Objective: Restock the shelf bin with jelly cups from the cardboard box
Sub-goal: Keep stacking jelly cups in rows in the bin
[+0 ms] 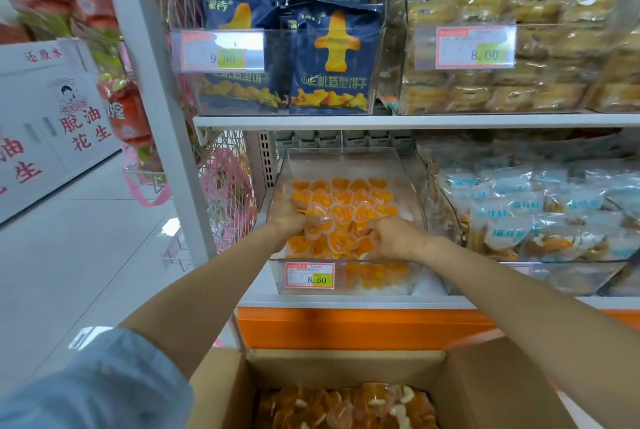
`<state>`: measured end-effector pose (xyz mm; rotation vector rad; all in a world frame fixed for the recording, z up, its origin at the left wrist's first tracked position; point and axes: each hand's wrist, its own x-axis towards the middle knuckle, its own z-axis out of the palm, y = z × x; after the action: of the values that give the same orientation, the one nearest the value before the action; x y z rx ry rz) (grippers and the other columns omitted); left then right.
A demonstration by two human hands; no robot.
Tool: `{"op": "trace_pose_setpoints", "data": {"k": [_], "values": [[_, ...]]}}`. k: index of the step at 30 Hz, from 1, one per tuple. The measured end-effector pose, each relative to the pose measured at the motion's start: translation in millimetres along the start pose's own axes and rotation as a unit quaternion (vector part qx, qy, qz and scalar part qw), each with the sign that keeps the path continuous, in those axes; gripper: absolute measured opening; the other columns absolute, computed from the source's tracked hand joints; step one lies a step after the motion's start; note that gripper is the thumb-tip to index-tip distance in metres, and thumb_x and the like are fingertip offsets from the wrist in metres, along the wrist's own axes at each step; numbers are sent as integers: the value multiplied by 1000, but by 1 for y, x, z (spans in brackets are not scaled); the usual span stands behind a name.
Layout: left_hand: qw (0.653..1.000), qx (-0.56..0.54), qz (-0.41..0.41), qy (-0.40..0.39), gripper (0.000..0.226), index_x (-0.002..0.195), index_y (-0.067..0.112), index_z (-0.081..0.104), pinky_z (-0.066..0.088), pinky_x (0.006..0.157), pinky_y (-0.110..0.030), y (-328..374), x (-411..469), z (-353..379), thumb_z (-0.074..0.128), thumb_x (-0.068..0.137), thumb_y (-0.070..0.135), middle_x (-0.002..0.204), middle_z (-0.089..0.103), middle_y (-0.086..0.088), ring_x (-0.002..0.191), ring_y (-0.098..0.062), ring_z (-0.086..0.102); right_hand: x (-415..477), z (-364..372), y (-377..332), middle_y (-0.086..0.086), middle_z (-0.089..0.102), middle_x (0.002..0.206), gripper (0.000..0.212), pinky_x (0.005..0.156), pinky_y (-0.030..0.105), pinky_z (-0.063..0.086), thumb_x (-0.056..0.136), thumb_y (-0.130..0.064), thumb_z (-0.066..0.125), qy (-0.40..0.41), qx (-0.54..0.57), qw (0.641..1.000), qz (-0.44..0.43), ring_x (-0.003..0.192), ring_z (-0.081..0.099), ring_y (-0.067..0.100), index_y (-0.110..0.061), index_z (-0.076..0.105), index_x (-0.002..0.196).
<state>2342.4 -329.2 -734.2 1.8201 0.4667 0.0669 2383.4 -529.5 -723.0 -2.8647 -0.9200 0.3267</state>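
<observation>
Reaching forward into the shelf bin (412, 186), left hand (286, 217) and right hand (393, 238) both curl their fingers onto the heaped jelly cups (343, 212), left slightly deeper, while the cardboard box (346, 364) of more cups sits directly below, nearer the body.

Under my fingers (374, 232) the jelly cups (343, 213) were glossy clear plastic. The shelf bin (346, 165) around my fingers was smooth transparent plastic, and the cardboard box (346, 366) below them was matt brown.
</observation>
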Motion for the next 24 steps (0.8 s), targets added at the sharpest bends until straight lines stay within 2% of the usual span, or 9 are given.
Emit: {"op": "trace_pose_setpoints", "data": {"k": [1, 4, 7, 10, 13, 16, 20, 24], "values": [[1000, -7, -5, 10, 47, 113, 1, 58, 54, 87, -42, 0, 3, 1, 78, 73, 14, 116, 62, -15, 104, -29, 62, -1, -1, 0, 1, 58, 124, 61, 90, 32, 47, 77, -48, 70, 8, 4, 1000, 2, 114, 53, 21, -25, 50, 130], [999, -6, -31, 33, 51, 124, -3, 52, 54, 84, -36, 0, 12, 8, 72, 80, 16, 119, 61, -17, 108, -31, 61, -5, -3, -2, 4, 56, 121, 65, 90, 34, 47, 71, -50, 75, 48, 30, 998, 6, 112, 52, 23, -22, 51, 124], [996, -8, -46, 77, 69, 135, 8, 45, 53, 88, -40, -5, 26, 13, 77, 76, 23, 122, 60, -16, 109, -31, 60, -14, -9, -3, 2, 55, 113, 58, 84, 32, 46, 67, -44, 80, 89, 111, 990, 4, 105, 51, 21, -21, 50, 112], [992, -6, -60, 112, 70, 134, 14, 45, 54, 88, -48, -18, 47, 17, 78, 74, 25, 118, 62, -15, 105, -33, 61, -21, -13, -1, 0, 55, 115, 41, 87, 28, 41, 68, -35, 82, 120, 185, 975, -6, 113, 51, 21, -26, 49, 90], [990, -22, -92, 103, 58, 131, 5, 47, 52, 90, -47, -14, 43, 25, 71, 82, 24, 121, 60, -16, 107, -32, 61, -29, -16, 2, -11, 50, 106, 37, 89, 23, 36, 71, -27, 80, 149, 225, 962, -33, 123, 47, 19, -33, 44, 75], [988, -35, -106, 109, 47, 126, 0, 50, 52, 90, -46, -14, 43, 31, 67, 86, 19, 120, 60, -18, 106, -32, 61, -33, -18, 6, -13, 49, 106, 37, 85, 19, 31, 74, -25, 79, 155, 241, 958, -33, 124, 46, 16, -33, 43, 75], [984, -37, -105, 141, 51, 123, 1, 51, 52, 90, -48, -15, 48, 35, 73, 80, 18, 119, 60, -17, 105, -34, 60, -32, -21, 8, -5, 55, 118, 36, 78, 18, 31, 74, -25, 78, 156, 243, 957, -32, 120, 48, 18, -33, 43, 75], [979, -30, -98, 176, 50, 116, 6, 55, 52, 88, -50, -23, 56, 34, 78, 74, 19, 115, 61, -17, 103, -37, 60, -34, -22, 8, -10, 49, 107, 35, 79, 17, 29, 74, -26, 78, 160, 242, 956, -48, 121, 44, 13, -33, 44, 75]]}}
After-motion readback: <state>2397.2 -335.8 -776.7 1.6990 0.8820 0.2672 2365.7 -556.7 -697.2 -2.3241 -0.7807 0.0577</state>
